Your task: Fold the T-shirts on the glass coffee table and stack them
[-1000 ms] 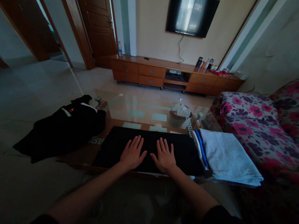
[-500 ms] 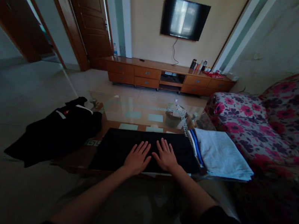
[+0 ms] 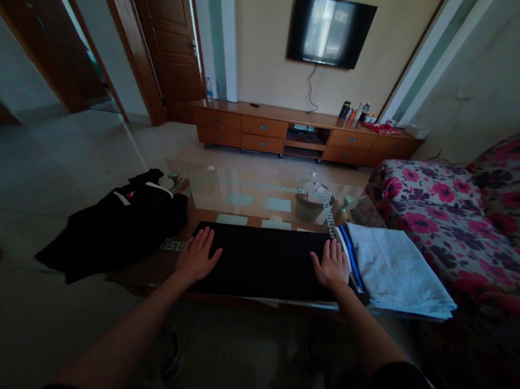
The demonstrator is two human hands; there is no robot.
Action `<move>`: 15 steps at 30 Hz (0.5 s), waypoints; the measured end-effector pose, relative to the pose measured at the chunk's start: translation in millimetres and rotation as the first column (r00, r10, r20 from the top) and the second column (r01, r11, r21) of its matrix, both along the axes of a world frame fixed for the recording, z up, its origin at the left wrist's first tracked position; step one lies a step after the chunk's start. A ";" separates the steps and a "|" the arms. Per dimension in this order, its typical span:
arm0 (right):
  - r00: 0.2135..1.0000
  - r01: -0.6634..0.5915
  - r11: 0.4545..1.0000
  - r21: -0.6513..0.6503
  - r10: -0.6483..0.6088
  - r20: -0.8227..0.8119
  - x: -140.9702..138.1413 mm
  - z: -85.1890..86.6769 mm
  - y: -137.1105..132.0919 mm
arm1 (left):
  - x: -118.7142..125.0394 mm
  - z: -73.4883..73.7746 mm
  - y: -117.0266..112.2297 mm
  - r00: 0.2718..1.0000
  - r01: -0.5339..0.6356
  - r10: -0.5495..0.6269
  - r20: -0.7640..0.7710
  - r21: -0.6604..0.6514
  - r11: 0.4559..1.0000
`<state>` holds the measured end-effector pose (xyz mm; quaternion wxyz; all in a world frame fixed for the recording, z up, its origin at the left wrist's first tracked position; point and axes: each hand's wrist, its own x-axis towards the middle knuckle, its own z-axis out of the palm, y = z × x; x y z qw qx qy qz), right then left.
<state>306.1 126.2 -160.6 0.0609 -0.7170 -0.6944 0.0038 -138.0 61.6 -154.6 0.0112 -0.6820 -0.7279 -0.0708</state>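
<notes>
A black garment (image 3: 262,260), folded into a long flat rectangle, lies along the near edge of the glass coffee table (image 3: 211,190). My left hand (image 3: 197,257) rests flat at its left end, fingers stretched out. At the right end my right hand (image 3: 331,266) lies with its fingers extended, close to a folded stack of light grey-blue cloth (image 3: 399,269) with blue and white edges. Neither hand grips anything. Left of the garment, a rumpled black garment (image 3: 112,224) with a white stripe and a small red mark hangs over the table's left end.
A floral sofa (image 3: 442,197) stands to the right. Beyond the table, a bin (image 3: 308,209) shows behind the glass. A wooden TV cabinet (image 3: 265,128) with bottles (image 3: 354,112) runs along the far wall beneath a television (image 3: 330,31).
My hands have slid apart from the middle of the folded black garment out to its two ends. The view has shifted slightly left.
</notes>
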 end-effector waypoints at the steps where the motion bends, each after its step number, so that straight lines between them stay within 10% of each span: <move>1: 1.000 0.002 1.000 0.002 -0.002 0.000 -0.9 0.2 -0.4 | 0.9 -1.2 -0.3 1.000 -0.018 0.018 -0.004 0.013 1.000; 11: 0.993 0.091 0.996 0.013 -0.089 -0.074 -11.4 15.8 -10.1 | -11.7 6.3 6.6 0.974 -0.216 0.221 0.057 -0.078 0.973; 15: 0.996 -0.062 0.998 -0.024 0.060 -0.067 -25.8 30.1 -30.8 | -31.9 22.1 4.3 0.963 -0.258 0.266 0.042 -0.129 0.957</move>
